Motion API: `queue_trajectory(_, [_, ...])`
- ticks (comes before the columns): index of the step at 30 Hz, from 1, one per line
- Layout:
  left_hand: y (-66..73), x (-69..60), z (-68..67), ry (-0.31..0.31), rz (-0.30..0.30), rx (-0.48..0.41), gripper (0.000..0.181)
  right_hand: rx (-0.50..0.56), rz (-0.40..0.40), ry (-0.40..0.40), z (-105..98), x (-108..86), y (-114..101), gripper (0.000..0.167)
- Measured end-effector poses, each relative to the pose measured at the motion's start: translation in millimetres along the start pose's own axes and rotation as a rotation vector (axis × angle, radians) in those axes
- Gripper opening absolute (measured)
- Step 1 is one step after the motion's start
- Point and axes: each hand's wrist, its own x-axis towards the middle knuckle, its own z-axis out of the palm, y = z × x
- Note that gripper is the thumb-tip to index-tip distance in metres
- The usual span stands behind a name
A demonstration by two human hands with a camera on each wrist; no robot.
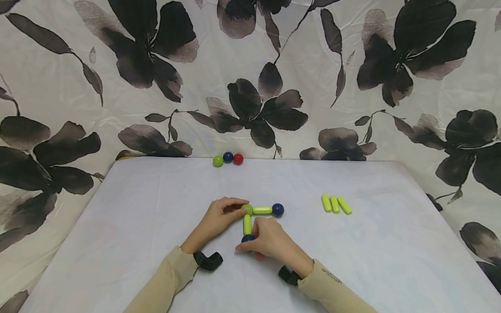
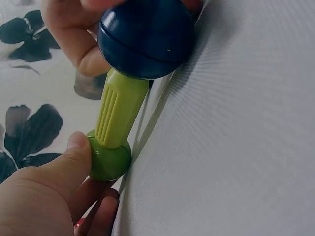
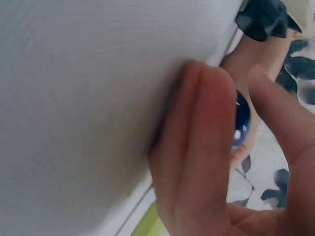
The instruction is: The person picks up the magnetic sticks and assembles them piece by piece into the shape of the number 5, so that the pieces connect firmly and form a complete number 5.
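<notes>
On the table, a green ball (image 1: 247, 209) joins two yellow-green rods in an L shape. One rod (image 1: 262, 210) runs right to a blue ball (image 1: 278, 210); the other rod (image 1: 247, 224) points toward the person and ends at a nearer blue ball (image 1: 247, 238). My left hand (image 1: 220, 216) pinches the green ball between thumb and fingers, as the left wrist view shows up close. Around the nearer blue ball (image 2: 147, 39), my right hand (image 1: 269, 237) curls its fingers and thumb. That ball is partly hidden behind the fingers in the right wrist view.
Three loose yellow-green rods (image 1: 335, 204) lie on the right side of the white table (image 1: 158, 194). At the back edge sit a green ball (image 1: 218, 161), a blue ball (image 1: 228, 157) and a red ball (image 1: 238, 159). A floral cloth (image 1: 336, 86) hangs behind.
</notes>
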Motion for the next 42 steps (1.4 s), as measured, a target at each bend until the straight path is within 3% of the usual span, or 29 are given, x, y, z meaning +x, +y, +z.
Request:
queue_trajectory(8, [1.0, -0.9, 0.3, 0.004, 0.015, -0.004, 0.028, -0.001, 0.036, -0.086, -6.7, -1.8, -0.8, 0.031])
queue_trajectory(42, [-0.3, 0.3, -1.2, -0.015, 0.008, 0.010, 0.029, 0.025, -0.013, -0.063, -1.0, -0.5, 0.9, 0.033])
